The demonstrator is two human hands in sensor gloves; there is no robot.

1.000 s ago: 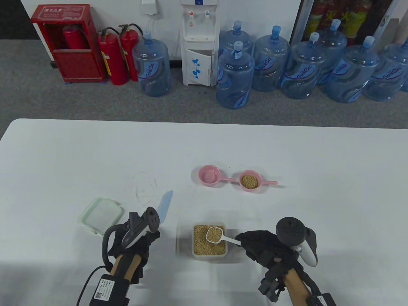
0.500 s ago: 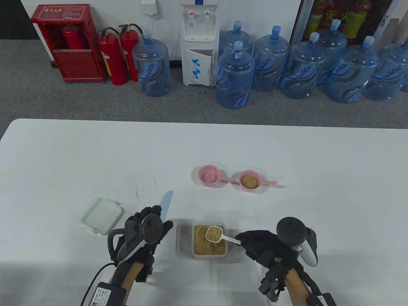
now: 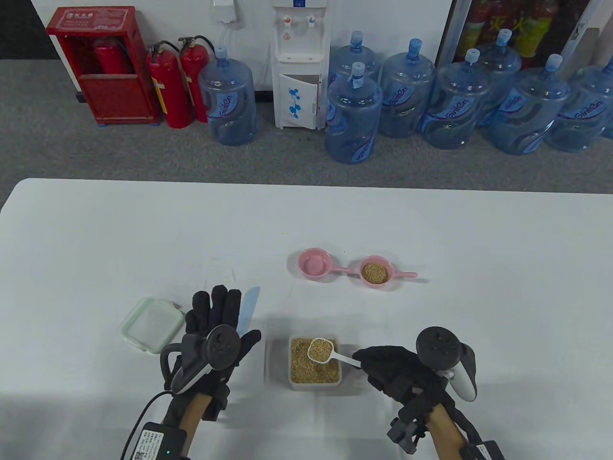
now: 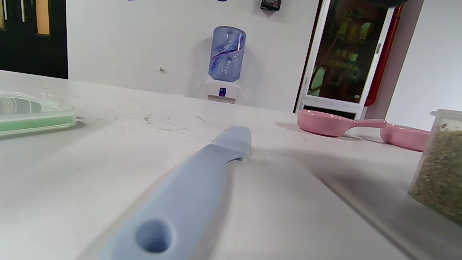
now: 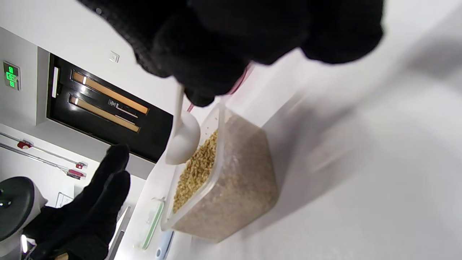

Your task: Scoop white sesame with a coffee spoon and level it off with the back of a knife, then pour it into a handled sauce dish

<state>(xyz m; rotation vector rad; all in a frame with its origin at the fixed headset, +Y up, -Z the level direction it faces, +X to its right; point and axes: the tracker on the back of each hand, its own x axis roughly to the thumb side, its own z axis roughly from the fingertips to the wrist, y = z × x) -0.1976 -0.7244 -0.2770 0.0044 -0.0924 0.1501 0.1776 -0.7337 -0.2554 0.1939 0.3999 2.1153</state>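
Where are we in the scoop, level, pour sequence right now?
Scooping looks done: the right hand grips the spoon, heaped with sesame, over the sesame box. In hand: the left hand, fingers straight, hovers over the knife, which lies ungripped on the table. Left: levelling and pouring. One pink dish already holds sesame; the other pink dish is empty.

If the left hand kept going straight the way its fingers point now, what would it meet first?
Probably the knife: the left hand is open, fingers extended away from the person, over the knife's handle. Its blade lies along their right side. Beyond the fingertips only bare table shows. The hand's height above the table is unclear.
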